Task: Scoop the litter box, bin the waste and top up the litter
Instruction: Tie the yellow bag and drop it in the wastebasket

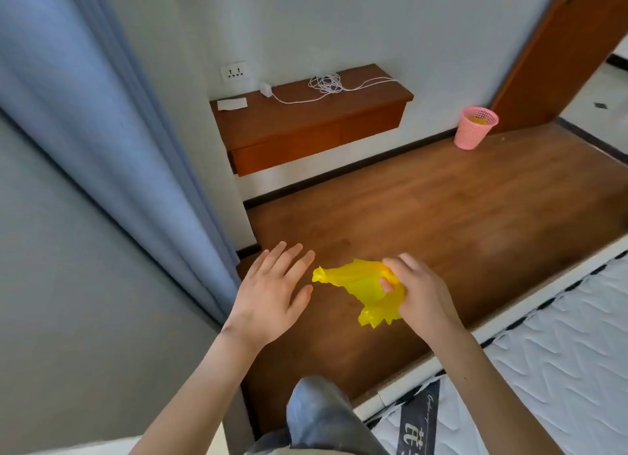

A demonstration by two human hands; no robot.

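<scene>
- Two walls of pale plaster (339, 22) behind everything, a blue-grey pleated curtain (112, 148) left of the wooden floor.
- Brown wood-plank floor (424, 216) as landmark: white quilted mattress (560, 352) along its right edge, orange-brown door (560, 46) at its far right corner.
- Wall-mounted reddish wooden shelf with drawers (312, 124) above the floor's far left, coiled white cable (324, 83) lying on top.
- Pink perforated plastic waste basket (475, 127) standing on the floor's far side near the door, something yellow inside.
- Left hand (268, 294) over the floor's near part, fingers spread and straight, holding nothing, just beside the bag.
- Right hand (418, 291) next to it, fingers curled round a crumpled yellow thin plastic bag (356, 284), held in the air above the floor.
- No litter box, scoop or litter anywhere in view.
- Judged very early: only a bag in hand, probably for waste; scooping, binning and topping up all seemingly left.
</scene>
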